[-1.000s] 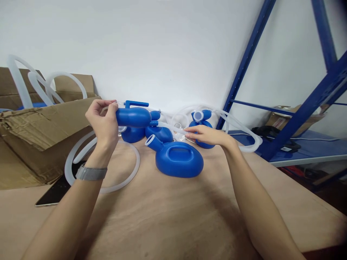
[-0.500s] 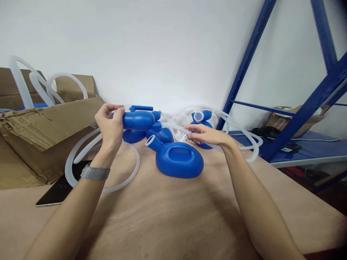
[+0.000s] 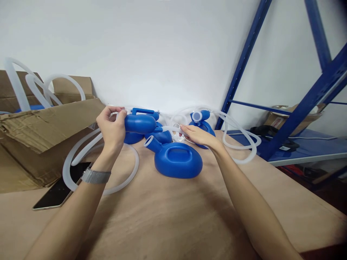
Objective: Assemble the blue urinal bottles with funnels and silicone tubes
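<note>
My left hand [image 3: 112, 124] is closed around the near end of a blue rounded plastic funnel piece [image 3: 141, 124], held above the table. From its narrow right end runs a translucent hose [image 3: 169, 129]. My right hand [image 3: 197, 135] grips that hose a short way from the joint, fingers pressed together. Below and between my hands, a blue plastic urinal bottle [image 3: 178, 166] rests on the table, its open neck pointing up and left. Behind it lie more blue bottles, partly hidden by my hands and the funnel piece. Another blue bottle [image 3: 210, 127] stands behind my right hand.
At left stands a cardboard box [image 3: 54, 133] with hoses and blue parts inside. A dark phone or tablet [image 3: 55, 193] lies beside it, under a hose loop [image 3: 137, 162]. More coiled hose [image 3: 253, 151] is at right, near the blue metal shelf [image 3: 306, 144].
My right hand has moved left along with the hose, closer to the funnel piece's narrow end. My left hand keeps its hold. The view has shifted slightly.
</note>
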### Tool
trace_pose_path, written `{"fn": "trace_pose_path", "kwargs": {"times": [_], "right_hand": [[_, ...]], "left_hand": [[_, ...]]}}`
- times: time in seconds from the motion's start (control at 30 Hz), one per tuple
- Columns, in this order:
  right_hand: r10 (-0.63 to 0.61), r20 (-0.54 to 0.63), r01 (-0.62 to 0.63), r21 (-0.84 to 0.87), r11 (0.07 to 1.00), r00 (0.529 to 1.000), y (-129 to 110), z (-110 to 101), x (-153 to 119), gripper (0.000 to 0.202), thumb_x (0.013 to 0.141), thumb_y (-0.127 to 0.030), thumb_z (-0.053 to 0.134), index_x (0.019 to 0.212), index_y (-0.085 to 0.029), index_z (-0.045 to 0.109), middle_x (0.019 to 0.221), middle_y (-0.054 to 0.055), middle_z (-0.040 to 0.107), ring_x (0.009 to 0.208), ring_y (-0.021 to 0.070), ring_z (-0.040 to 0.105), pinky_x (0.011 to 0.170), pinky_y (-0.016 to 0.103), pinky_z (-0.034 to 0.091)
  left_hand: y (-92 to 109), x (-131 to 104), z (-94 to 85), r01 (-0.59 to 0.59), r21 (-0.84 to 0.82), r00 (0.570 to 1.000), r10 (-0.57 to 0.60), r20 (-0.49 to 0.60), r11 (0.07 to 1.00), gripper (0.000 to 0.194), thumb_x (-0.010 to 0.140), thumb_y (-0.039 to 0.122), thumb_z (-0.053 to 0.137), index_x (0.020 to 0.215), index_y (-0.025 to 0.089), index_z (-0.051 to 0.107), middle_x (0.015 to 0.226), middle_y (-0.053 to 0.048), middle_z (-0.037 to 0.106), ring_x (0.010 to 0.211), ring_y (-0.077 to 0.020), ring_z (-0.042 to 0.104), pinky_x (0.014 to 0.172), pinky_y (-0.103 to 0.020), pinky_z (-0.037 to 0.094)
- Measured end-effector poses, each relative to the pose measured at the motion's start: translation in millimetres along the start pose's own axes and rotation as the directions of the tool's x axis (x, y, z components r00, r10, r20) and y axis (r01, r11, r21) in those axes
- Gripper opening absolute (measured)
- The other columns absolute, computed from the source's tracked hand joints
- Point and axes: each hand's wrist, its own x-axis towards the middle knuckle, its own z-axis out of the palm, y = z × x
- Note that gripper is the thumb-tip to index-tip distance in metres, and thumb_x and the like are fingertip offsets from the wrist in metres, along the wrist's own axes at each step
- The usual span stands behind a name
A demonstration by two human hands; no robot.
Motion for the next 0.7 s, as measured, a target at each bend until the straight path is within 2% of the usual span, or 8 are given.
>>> {"fn": "trace_pose_path", "kwargs": {"times": [0.1, 0.2, 0.37, 0.5, 0.63, 0.7], "right_hand": [[0.041, -0.002, -0.041, -0.031, 0.999, 0.999, -1, 2, 1, 0.054, 0.102, -0.064, 0.039, 0.088, -0.019, 0.066, 0.079, 0.004, 0.061, 0.065, 0.0159, 0.051, 0.058, 0.028, 0.039], [0.047, 0.025, -0.048, 0.011, 0.999, 0.999, -2, 4, 1, 0.05, 0.101, -0.062, 0.045, 0.089, -0.019, 0.067, 0.087, 0.006, 0.067, 0.067, 0.0159, 0.056, 0.06, 0.028, 0.044], [0.017, 0.027, -0.018, 0.043, 0.999, 0.999, -3, 7, 3, 0.044, 0.103, -0.055, 0.046, 0.1, -0.018, 0.07, 0.099, 0.007, 0.07, 0.069, 0.0154, 0.061, 0.067, 0.028, 0.05], [0.007, 0.032, -0.008, 0.054, 0.998, 0.999, -1, 8, 4, 0.044, 0.104, -0.056, 0.044, 0.109, -0.021, 0.07, 0.104, 0.006, 0.069, 0.07, 0.015, 0.058, 0.069, 0.028, 0.049], [0.057, 0.055, -0.064, 0.134, 0.989, 0.997, 7, 12, 9, 0.058, 0.104, -0.067, 0.034, 0.096, -0.02, 0.067, 0.092, 0.005, 0.064, 0.066, 0.0145, 0.052, 0.065, 0.028, 0.047], [0.058, 0.053, -0.068, 0.188, 0.98, 0.997, 12, 16, 12, 0.057, 0.102, -0.069, 0.038, 0.088, -0.02, 0.064, 0.089, 0.004, 0.062, 0.064, 0.0132, 0.049, 0.061, 0.027, 0.045]], "left_hand": [[3, -2, 0.7, -0.028, 0.016, 0.999, 0.029, -0.016, 0.999, 0.01, 0.077, 0.016, 0.068, 0.072, 0.022, 0.061, 0.086, -0.002, 0.073, 0.087, -0.0202, 0.071, 0.084, -0.033, 0.057], [7, -5, 1.3, -0.07, 0.069, 0.996, 0.073, -0.051, 0.995, 0.011, 0.079, 0.016, 0.067, 0.074, 0.022, 0.06, 0.09, -0.002, 0.072, 0.091, -0.0209, 0.072, 0.086, -0.033, 0.058], [6, -3, 0.9, -0.148, 0.128, 0.985, 0.159, -0.075, 0.981, 0.009, 0.079, 0.017, 0.068, 0.077, 0.021, 0.06, 0.095, -0.004, 0.072, 0.1, -0.023, 0.071, 0.091, -0.035, 0.057], [1, -2, 1.2, -0.1, 0.065, 0.993, 0.104, -0.055, 0.993, 0.008, 0.078, 0.019, 0.068, 0.075, 0.021, 0.061, 0.092, -0.003, 0.073, 0.094, -0.0214, 0.072, 0.089, -0.034, 0.057], [0, -4, 3.5, -0.029, 0.013, 0.998, 0.03, -0.056, 0.999, 0.007, 0.079, 0.022, 0.067, 0.075, 0.022, 0.061, 0.09, -0.002, 0.073, 0.092, -0.0201, 0.072, 0.084, -0.032, 0.057], [1, -7, 4.3, -0.034, 0.023, 0.998, 0.035, -0.053, 0.999, 0.007, 0.078, 0.022, 0.068, 0.075, 0.022, 0.061, 0.092, -0.003, 0.074, 0.091, -0.0199, 0.072, 0.084, -0.031, 0.057]]}}
